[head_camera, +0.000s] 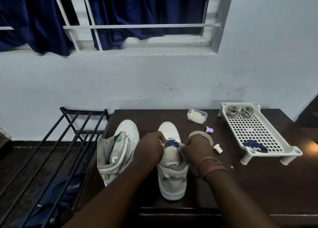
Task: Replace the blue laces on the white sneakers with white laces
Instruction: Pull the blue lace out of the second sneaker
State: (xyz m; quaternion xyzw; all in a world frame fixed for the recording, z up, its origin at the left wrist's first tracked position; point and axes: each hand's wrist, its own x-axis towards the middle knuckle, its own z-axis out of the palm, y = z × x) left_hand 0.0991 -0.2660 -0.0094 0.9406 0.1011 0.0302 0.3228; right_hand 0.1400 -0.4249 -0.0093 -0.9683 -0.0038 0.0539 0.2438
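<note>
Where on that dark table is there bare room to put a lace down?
Bare table shows near the front edge, right of the right sneaker and before the white tray. It is crowded between that sneaker and tray: tape roll, small caps and a plastic box.

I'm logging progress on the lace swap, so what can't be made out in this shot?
- Head view: how far the blue lace is unthreaded on the right sneaker; both hands cover the eyelets.
- The grip of the left hand and right hand: fingertips hidden behind knuckles.
- Contents of the lidded box: too small.
- Tongue label: partly covered, unreadable.
</note>
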